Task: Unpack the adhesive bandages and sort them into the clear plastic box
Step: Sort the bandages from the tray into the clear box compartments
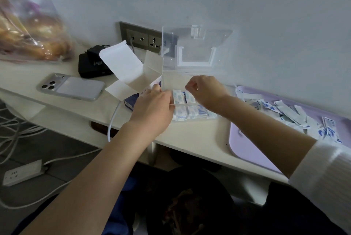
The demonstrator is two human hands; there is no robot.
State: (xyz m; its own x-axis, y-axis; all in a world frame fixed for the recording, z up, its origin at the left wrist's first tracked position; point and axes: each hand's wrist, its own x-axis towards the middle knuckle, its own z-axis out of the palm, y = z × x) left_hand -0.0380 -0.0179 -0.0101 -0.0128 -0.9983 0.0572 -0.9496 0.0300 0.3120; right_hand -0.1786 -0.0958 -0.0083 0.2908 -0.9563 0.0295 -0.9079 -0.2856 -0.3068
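Observation:
The clear plastic box (pixel 210 116) lies on the desk with its lid (pixel 197 48) standing open against the wall. Stacks of white-and-blue wrapped bandages (pixel 187 110) fill its compartments. My left hand (pixel 153 107) grips the box's left edge, thumb on the rim, fingers next to the opened cardboard bandage carton (pixel 131 72). My right hand (pixel 206 90) hovers over the back compartments with its fingers curled shut; nothing shows between them. More loose bandages (pixel 288 113) lie in a heap on the lilac tray (pixel 247 145) at the right.
A phone (pixel 72 86) lies face down at the left, with a black charger block (pixel 91 63) behind it. A wall socket panel (pixel 144 38) sits behind the carton. A plastic bag (pixel 28 26) stands far left. Cables and a power strip (pixel 22 175) lie on the floor.

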